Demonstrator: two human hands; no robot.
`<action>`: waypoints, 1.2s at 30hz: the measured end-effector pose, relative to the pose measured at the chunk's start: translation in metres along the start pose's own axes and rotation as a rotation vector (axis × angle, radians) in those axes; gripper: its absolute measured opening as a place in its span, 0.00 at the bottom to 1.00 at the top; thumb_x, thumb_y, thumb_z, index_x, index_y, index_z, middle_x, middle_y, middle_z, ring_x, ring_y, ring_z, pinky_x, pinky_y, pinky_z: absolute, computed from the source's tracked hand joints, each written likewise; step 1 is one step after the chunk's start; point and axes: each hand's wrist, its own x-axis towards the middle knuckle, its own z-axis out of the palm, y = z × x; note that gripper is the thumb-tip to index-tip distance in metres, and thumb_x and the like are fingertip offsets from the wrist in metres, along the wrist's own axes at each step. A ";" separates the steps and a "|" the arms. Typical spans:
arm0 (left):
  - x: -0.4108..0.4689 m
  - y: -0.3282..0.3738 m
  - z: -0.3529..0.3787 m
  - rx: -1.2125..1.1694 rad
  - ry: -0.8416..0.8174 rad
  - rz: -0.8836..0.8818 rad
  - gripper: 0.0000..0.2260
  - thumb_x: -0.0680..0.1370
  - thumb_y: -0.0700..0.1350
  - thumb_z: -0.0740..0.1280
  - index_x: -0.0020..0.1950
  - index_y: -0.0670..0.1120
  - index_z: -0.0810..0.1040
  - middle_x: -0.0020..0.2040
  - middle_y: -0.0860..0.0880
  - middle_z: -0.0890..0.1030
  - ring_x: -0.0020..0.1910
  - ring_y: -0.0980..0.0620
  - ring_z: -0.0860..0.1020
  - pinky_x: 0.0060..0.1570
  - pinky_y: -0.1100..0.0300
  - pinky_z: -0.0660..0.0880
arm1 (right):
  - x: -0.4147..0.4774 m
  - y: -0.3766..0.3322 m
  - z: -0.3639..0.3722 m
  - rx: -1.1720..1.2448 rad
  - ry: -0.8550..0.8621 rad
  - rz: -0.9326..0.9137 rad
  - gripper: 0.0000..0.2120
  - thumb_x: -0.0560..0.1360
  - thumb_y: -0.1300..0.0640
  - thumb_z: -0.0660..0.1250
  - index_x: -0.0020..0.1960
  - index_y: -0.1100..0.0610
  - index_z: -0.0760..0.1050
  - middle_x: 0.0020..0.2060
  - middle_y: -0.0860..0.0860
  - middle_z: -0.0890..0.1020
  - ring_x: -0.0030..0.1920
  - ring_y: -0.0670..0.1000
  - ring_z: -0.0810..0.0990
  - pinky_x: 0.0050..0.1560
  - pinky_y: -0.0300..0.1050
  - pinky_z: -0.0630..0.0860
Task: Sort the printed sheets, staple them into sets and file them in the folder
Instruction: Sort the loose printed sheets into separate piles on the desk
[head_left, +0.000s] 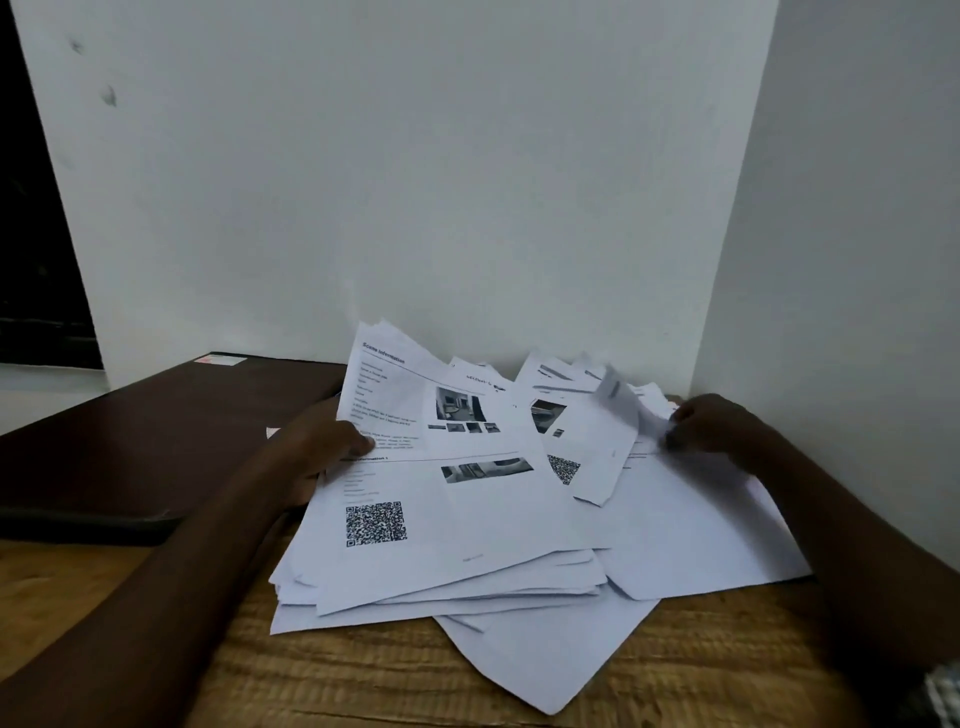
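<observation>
Left hand is what I see first: its thumb lies on top of the printed sheets and its fingers are tucked under their left edge, so it is pinching the upper sheets, which lift off the heap towards the wall. My right hand is at the far right side of the heap, fingers curled and closed on the edge of a loose sheet that stands bent and partly blurred above the others. The sheets lie in an untidy, fanned heap on the wooden desk, towards its far right corner where the two white walls meet; the top pages carry text, small photographs and a QR code. One sheet juts out of the heap towards the desk's near edge. A dark brown folder lies flat along the far left part of the desk, just beside the heap, with my left forearm crossing its near corner.
</observation>
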 end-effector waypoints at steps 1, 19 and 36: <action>-0.001 0.000 0.000 -0.018 0.001 -0.001 0.16 0.80 0.28 0.58 0.64 0.39 0.75 0.56 0.38 0.82 0.55 0.36 0.80 0.61 0.38 0.74 | -0.003 -0.001 -0.002 0.067 0.048 -0.023 0.06 0.70 0.64 0.73 0.39 0.59 0.76 0.40 0.54 0.77 0.49 0.56 0.76 0.40 0.42 0.68; -0.012 0.007 0.003 -0.327 -0.041 0.118 0.18 0.81 0.29 0.58 0.71 0.38 0.71 0.62 0.37 0.79 0.48 0.41 0.81 0.35 0.50 0.83 | -0.043 -0.039 -0.068 0.864 1.151 -0.292 0.13 0.76 0.57 0.64 0.57 0.63 0.76 0.50 0.58 0.82 0.44 0.46 0.74 0.38 0.22 0.62; -0.010 0.010 0.014 -0.332 -0.231 0.159 0.20 0.79 0.48 0.63 0.70 0.41 0.74 0.59 0.40 0.83 0.52 0.41 0.84 0.46 0.46 0.83 | -0.040 -0.087 0.071 0.894 0.036 -0.177 0.14 0.73 0.49 0.70 0.56 0.51 0.71 0.54 0.51 0.81 0.53 0.55 0.81 0.58 0.56 0.78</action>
